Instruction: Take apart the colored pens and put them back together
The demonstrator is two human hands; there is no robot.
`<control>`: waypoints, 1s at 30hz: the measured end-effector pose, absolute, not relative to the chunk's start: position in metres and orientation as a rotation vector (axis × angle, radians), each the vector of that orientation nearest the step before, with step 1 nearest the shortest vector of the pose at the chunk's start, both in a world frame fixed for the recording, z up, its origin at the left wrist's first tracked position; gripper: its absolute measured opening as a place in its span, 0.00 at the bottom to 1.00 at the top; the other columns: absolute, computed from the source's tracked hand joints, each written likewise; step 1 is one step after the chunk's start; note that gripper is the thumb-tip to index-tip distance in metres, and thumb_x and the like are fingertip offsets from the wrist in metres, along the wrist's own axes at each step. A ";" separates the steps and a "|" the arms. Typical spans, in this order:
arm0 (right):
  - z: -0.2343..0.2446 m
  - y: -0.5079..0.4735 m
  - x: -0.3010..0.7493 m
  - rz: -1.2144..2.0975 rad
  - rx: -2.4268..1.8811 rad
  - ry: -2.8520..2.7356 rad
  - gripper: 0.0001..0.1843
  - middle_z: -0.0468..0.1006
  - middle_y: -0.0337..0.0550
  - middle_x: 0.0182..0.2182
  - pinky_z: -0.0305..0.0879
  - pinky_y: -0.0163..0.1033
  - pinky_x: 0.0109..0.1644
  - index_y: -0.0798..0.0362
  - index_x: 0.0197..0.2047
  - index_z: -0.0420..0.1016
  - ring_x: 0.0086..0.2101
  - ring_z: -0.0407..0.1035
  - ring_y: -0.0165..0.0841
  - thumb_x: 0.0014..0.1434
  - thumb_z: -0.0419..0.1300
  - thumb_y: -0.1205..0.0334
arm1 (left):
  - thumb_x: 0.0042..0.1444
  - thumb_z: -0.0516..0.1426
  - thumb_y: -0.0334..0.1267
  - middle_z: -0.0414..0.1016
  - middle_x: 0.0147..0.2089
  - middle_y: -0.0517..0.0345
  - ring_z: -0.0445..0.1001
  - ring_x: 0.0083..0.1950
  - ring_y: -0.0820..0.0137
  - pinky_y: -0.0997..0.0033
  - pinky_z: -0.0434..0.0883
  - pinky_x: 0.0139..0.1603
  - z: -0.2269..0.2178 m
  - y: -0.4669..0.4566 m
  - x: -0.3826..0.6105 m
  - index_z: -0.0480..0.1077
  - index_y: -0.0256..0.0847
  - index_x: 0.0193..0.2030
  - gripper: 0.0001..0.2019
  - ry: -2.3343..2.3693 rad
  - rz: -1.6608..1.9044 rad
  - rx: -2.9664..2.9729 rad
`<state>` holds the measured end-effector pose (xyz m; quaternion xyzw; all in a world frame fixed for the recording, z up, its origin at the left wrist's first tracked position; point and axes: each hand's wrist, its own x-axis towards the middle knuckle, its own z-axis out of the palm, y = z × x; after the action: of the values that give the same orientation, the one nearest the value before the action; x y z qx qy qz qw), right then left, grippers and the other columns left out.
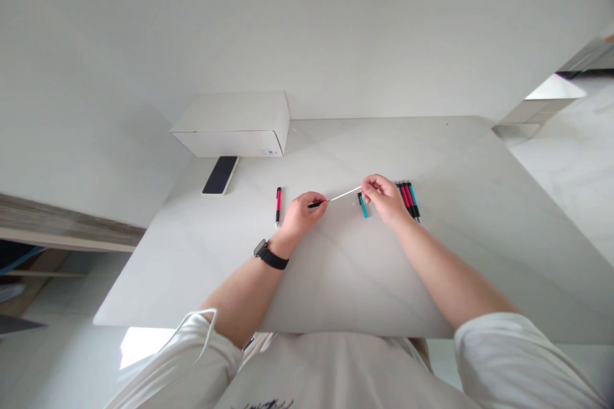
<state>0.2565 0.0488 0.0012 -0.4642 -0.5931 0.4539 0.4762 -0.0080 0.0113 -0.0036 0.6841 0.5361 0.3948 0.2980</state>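
Observation:
My left hand (307, 212) is closed in a pinch on a short black pen part (315, 204), which looks like the grip end of a pen. A thin white pen refill (345, 193) runs from that part across to my right hand (381, 198). The fingertips of my right hand are shut on the refill's far end. Just below them a teal pen barrel (363, 206) with a black clip lies on the table. Left of my left hand lies a red and black pen (278, 206). Several red and teal pens (409, 199) lie side by side, partly hidden behind my right hand.
A white box (230, 124) stands against the wall at the back left of the white table (326, 287). In front of it lies a phone (220, 175), its dark screen up. My left wrist wears a black watch (271, 254).

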 end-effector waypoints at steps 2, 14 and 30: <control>0.001 0.052 0.259 1.152 -1.131 -1.341 0.21 0.74 0.38 0.29 0.68 0.37 0.32 0.48 0.38 0.73 0.28 0.69 0.32 0.60 0.66 0.38 | 0.62 0.62 0.42 0.83 0.42 0.55 0.81 0.45 0.63 0.63 0.76 0.51 -0.004 0.013 -0.010 0.80 0.44 0.40 0.06 1.439 1.084 1.801; 0.015 0.060 0.258 0.830 -1.533 -1.853 0.23 0.80 0.40 0.28 0.60 0.37 0.35 0.50 0.34 0.79 0.29 0.69 0.34 0.64 0.60 0.38 | 0.63 0.61 0.43 0.84 0.43 0.55 0.81 0.46 0.64 0.64 0.77 0.53 -0.005 0.016 -0.013 0.79 0.44 0.42 0.08 1.489 1.086 1.790; 0.021 0.110 0.215 0.467 -1.935 -2.357 0.18 0.82 0.48 0.33 0.56 0.40 0.35 0.48 0.32 0.82 0.34 0.71 0.38 0.66 0.59 0.46 | 0.64 0.61 0.42 0.84 0.43 0.56 0.82 0.45 0.65 0.66 0.78 0.51 -0.006 0.016 -0.012 0.79 0.44 0.42 0.07 1.480 1.066 1.829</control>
<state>0.2154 0.1095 0.0207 -0.6270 -0.7637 0.1513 0.0280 -0.0119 0.0158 -0.0055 0.6805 0.5508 0.3968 0.2757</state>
